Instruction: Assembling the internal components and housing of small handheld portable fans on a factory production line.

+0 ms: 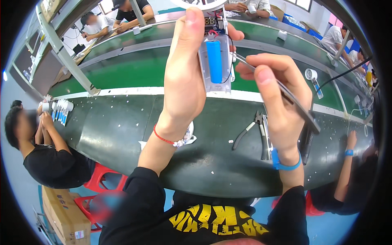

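Observation:
Raised above the table, my left hand [185, 77] grips a small handheld fan whose white housing [225, 83] is open. Inside it lie a blue cylindrical battery [214, 61], a small circuit board with a digit display [212, 21] and thin red and black wires. The round fan head [200, 4] is cut off by the top edge. Pinched in my right hand [281, 94] is a pair of metal tweezers [292, 98]. Their tips reach toward the housing's right side, by the black wire; whether they touch it I cannot tell.
Cutting pliers [248, 130] lie on the dark green table [204, 163], beside more slim tools [266, 141]. A green conveyor belt [139, 75] runs behind, carrying another fan [313, 79]. Co-workers sit left, right and across; several fans [61, 110] stand by the left one. A metal post [67, 53] rises at left.

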### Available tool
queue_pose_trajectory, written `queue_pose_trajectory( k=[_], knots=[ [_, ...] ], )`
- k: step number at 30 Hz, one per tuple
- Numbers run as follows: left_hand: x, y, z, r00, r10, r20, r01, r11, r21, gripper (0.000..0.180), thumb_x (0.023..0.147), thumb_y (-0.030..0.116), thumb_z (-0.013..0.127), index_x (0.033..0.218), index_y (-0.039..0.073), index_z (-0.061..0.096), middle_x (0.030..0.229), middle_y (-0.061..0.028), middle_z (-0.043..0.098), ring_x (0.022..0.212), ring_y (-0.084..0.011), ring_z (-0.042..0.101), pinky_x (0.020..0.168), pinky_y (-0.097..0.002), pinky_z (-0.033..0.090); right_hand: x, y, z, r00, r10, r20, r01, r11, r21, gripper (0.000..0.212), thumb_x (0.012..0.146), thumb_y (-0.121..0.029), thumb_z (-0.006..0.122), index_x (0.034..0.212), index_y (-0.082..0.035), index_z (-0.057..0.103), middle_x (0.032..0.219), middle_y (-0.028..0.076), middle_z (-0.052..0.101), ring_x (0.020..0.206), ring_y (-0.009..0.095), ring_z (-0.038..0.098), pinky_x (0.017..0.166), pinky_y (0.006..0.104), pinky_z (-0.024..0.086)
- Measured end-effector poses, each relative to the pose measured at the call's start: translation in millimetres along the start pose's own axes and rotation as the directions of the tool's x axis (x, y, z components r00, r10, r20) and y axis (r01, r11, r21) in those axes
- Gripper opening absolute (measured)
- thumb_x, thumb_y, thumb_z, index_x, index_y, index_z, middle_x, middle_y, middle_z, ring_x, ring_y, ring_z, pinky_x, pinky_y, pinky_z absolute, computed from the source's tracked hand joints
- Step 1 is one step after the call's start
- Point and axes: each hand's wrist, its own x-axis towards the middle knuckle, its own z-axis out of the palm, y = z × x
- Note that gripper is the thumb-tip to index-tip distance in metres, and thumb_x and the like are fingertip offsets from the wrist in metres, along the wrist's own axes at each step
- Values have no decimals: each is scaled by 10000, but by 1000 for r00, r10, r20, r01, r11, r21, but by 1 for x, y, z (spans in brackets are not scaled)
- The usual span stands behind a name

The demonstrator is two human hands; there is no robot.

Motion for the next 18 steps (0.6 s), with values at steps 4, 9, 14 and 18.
queue_pose_trajectory(
  k=[4, 9, 14, 18],
  knots=[
    [-1, -5, -2, 999, 31, 18, -29, 994, -106, 515, 1022, 422, 271, 1125, -10, 532, 983, -138, 609, 1025, -297, 580, 870, -400, 478, -1, 7, 1, 998, 58, -27, -52, 981, 186, 260, 967, -181, 518, 1064, 53, 581, 958, 166, 671, 900, 191, 655, 841, 291, 494],
    [-4, 2, -2, 990, -74, -116, 68, 996, -58, 488, 1015, 420, 304, 1122, -1, 527, 1013, -130, 590, 956, -258, 583, 818, -388, 483, -10, 7, 7, 970, -212, 120, 207, 977, 58, 136, 916, -38, 557, 1003, 59, 595, 987, 184, 653, 913, 242, 656, 816, 317, 506],
    [-3, 4, -11, 993, -110, -45, 94, 960, -264, 369, 992, 295, 390, 1129, -29, 500, 1041, -131, 567, 833, -223, 524, 740, -391, 452, -9, 11, 16, 946, -271, 177, 297, 944, -140, 95, 846, 18, 628, 934, 49, 642, 918, 158, 683, 829, 222, 658, 735, 294, 509],
    [2, 7, -21, 977, -212, 32, 208, 900, -382, 327, 956, 192, 433, 1148, -67, 487, 1040, -145, 554, 855, -237, 509, 751, -394, 437, -5, 13, 13, 947, -265, 180, 296, 939, -174, 82, 847, 9, 633, 916, 53, 640, 898, 149, 683, 798, 220, 654, 712, 292, 505]
  ],
)
